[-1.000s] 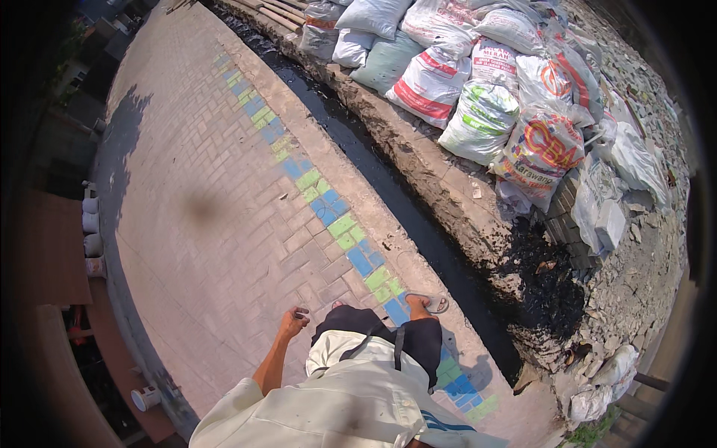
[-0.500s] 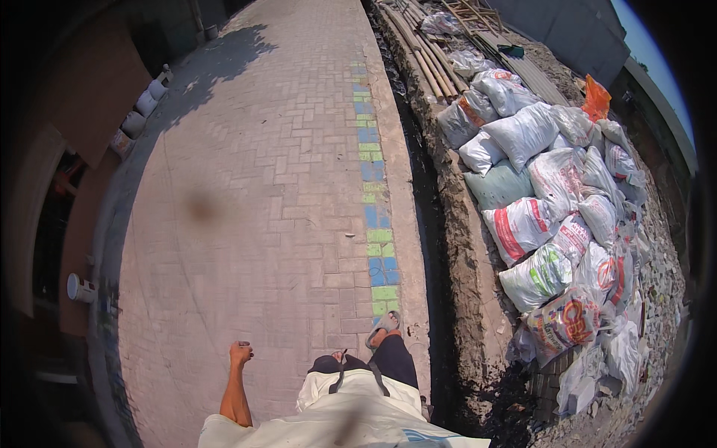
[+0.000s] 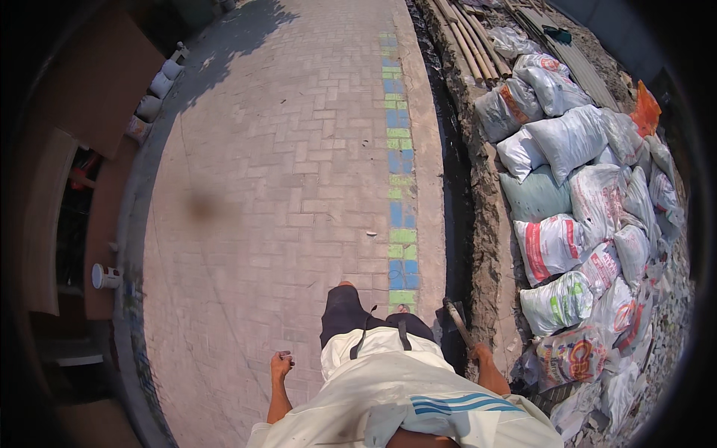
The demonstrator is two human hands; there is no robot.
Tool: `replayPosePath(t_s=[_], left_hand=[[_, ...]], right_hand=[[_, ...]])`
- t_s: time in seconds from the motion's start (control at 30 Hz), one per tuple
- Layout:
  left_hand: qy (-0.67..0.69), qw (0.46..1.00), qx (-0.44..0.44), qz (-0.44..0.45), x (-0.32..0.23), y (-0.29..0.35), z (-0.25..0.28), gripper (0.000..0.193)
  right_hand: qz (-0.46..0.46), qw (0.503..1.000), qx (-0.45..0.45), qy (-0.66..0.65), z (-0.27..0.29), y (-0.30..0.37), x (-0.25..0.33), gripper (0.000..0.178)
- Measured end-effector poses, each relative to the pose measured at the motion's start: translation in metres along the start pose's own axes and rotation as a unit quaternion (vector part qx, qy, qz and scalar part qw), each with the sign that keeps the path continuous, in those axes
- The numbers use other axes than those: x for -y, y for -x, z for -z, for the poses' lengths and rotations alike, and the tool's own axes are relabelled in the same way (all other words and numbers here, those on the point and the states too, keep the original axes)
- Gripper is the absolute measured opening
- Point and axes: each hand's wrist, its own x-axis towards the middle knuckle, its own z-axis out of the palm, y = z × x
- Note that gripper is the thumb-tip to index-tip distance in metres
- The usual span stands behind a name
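My left hand hangs beside my hip over the paving, fingers loosely curled with gaps between them and nothing visible in it. On the other side, my right hand is closed around a wooden handle, which points forward over the drain's edge. A dark shape sits by the front of the handle; I cannot make out what it is. The rest of the handle is hidden by my hand and body. My white shirt and dark shorts fill the lower middle.
Brick paving stretches ahead, edged by blue and green painted bricks. A narrow dark drain runs along its right. Beyond are piled filled sacks, bamboo poles and rubble. A white bucket stands by the left wall.
My right hand and the wooden handle have come into view. The paving and sacks have shifted right and slightly down in the picture. My legs have changed position in a step.
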Motion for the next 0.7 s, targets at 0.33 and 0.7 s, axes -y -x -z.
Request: replayPosePath(t_s=[0.33, 0.7], left_hand=[[-0.117, 0.946, 0.247, 0.176, -0.121, -0.033, -0.043, 0.033], [0.232, 0.919, -0.246, -0.204, -0.836, -0.363, -0.021, 0.052]], right_hand=[[-0.049, 0.98, -0.177, -0.074, 0.174, -0.056, 0.142, 0.024], [-0.127, 0.984, 0.0, -0.122, 0.366, -0.042, 0.298, 0.023]])
